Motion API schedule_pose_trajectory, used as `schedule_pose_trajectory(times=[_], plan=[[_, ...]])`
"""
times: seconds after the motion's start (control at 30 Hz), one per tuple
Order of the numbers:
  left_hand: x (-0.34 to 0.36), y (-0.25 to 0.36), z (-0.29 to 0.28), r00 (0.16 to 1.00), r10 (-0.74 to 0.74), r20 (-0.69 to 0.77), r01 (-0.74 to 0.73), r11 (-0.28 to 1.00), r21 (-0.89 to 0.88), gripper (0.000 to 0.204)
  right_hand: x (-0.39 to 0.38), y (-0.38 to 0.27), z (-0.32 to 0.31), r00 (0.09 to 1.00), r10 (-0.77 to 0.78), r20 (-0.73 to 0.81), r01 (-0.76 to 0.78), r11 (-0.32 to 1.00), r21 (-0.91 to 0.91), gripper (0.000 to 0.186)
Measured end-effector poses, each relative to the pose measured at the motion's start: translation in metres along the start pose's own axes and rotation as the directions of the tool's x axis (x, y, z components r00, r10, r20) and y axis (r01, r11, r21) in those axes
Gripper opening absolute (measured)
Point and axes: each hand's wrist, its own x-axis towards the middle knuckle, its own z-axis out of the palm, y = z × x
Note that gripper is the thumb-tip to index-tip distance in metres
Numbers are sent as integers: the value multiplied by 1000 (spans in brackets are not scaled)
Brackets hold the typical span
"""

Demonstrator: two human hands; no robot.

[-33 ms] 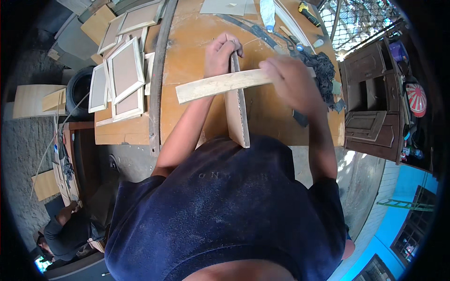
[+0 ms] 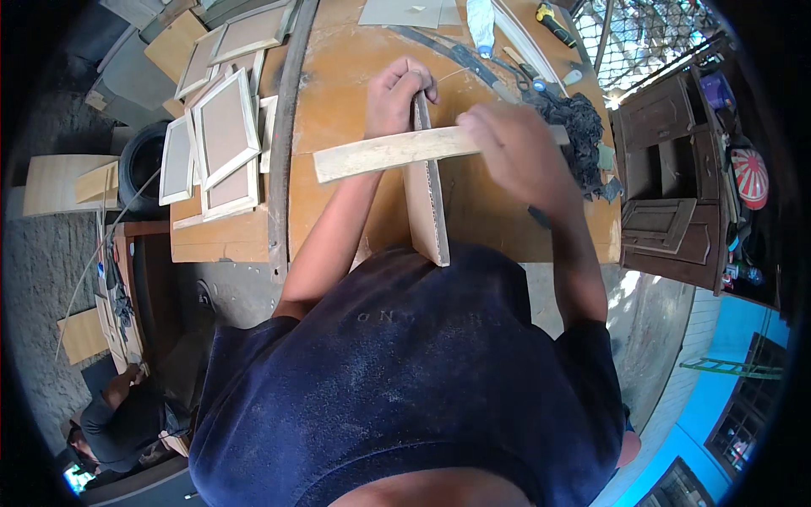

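My left hand (image 2: 395, 100) is closed around the far end of a thin brown panel (image 2: 427, 215), which stands on its edge on the table. The panel's near end reaches my shirt. In my right hand (image 2: 522, 156), slightly blurred, is a flat pale wooden strip (image 2: 372, 155). It lies crosswise over the panel's upper edge, its free end sticking out to the left above my left forearm. The strip's underside is hidden.
Several pale wooden frames (image 2: 228, 127) with brown backs are stacked on the left. To the right lie a dark crumpled cloth (image 2: 579, 127), a clear bottle (image 2: 481, 29) and a yellow-black tool (image 2: 553, 24). The orange-brown table (image 2: 338, 68) carries everything. Another person (image 2: 127, 422) sits at lower left.
My right hand and the wooden strip have shifted slightly left across the panel's edge. My left hand and the panel stay nearly in place.
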Motion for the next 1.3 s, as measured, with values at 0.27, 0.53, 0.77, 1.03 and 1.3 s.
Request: schedule_pose_trajectory(times=[0.27, 0.53, 0.77, 1.03, 1.3], plan=[[17, 9, 12, 976, -193, -103, 208, 965, 161, 50, 3, 16, -4, 991, -102, 90, 125, 948, -291, 28], [16, 8, 17, 968, -238, -82, 248, 959, 138, 50, 6, 10, -3, 968, -224, 110, 250, 877, -411, 20], [18, 4, 19, 969, -243, -54, 248, 959, 140, 48, 3, -7, 9, 958, -273, 88, 286, 928, -237, 13], [16, 5, 19, 969, -240, -53, 245, 962, 120, 48, -2, -13, 10, 958, -260, 122, 280, 939, -198, 19], [20, 5, 13, 962, -263, -79, 270, 958, 93, 47, 3, -7, 12, 960, -276, 40, 277, 925, -261, 28]])
